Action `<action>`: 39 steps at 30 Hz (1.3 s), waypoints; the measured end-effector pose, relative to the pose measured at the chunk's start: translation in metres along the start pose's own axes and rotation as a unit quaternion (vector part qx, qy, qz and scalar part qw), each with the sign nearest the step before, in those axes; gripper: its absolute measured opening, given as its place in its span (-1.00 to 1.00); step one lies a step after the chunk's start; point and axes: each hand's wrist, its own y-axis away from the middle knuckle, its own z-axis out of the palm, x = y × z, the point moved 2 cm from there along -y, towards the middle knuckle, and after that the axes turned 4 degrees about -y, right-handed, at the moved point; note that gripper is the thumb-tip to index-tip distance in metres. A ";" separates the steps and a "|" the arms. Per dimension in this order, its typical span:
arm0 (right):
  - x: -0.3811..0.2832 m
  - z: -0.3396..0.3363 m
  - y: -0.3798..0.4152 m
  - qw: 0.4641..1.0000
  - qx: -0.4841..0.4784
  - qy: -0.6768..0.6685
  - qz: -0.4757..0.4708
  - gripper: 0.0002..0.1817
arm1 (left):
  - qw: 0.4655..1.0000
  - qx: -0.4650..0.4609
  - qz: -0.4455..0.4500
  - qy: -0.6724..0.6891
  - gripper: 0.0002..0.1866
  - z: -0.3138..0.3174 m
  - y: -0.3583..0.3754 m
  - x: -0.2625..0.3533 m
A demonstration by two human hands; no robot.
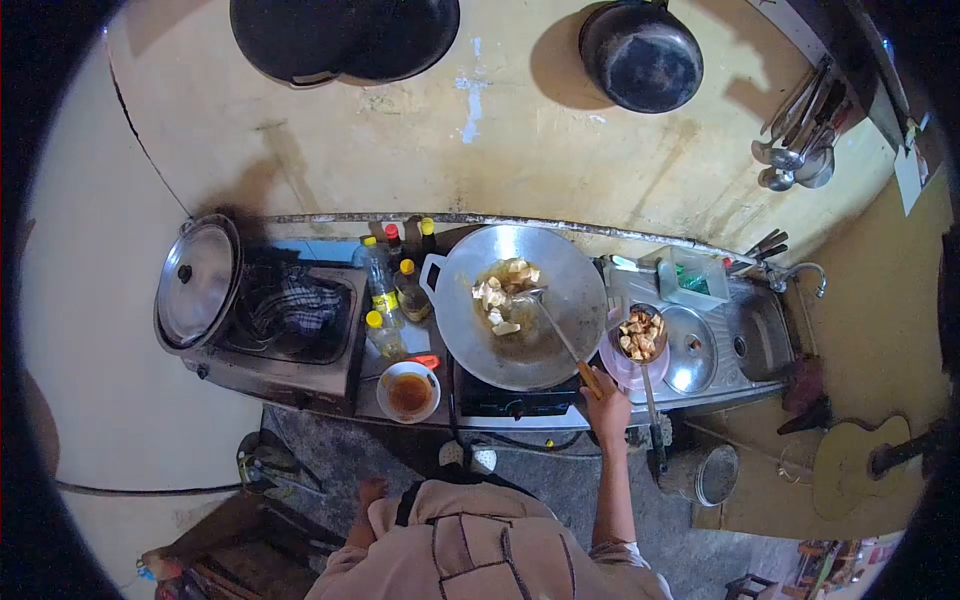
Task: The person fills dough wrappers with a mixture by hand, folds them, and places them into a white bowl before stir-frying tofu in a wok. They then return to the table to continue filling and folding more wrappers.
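Observation:
My right hand (pixel 606 405) is closed around the wooden handle of a metal spatula (pixel 562 335). The spatula's blade rests among pale chunks of food (pixel 492 292), perhaps tofu, in a large wok (pixel 470 355) on the stove. Down beside my body hangs my left hand (pixel 372 490), away from the counter; its fingers are too small and dark to make out. Right of the wok, a long-handled strainer (pixel 653 405) holding browned chunks (pixel 641 333) lies across a pink bowl (pixel 628 372). A white bowl (pixel 435 400) with reddish-brown sauce (pixel 409 393) stands left of the stove.
Several bottles (pixel 380 285) with coloured caps stand left of the wok. A lidded pot (pixel 195 285) sits on the far-left stove, beside a striped cloth (pixel 300 303). To the right are a sink (pixel 755 340) and a plastic container (pixel 690 290). Pans (pixel 641 55) and ladles (pixel 800 155) hang above.

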 end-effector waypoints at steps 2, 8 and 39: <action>-0.002 -0.001 0.001 1.000 -0.015 -0.007 -0.005 -0.56 | 0.999 0.018 -0.032 -0.037 -0.79 0.003 -0.002 -0.003; -0.016 -0.063 0.005 0.996 -0.067 0.055 0.006 -0.57 | 0.974 -0.070 0.083 0.200 -0.83 0.001 0.026 0.020; -0.017 0.006 -0.008 1.000 0.017 0.002 0.011 -0.63 | 0.993 -0.040 0.103 0.031 -0.73 0.023 0.002 0.035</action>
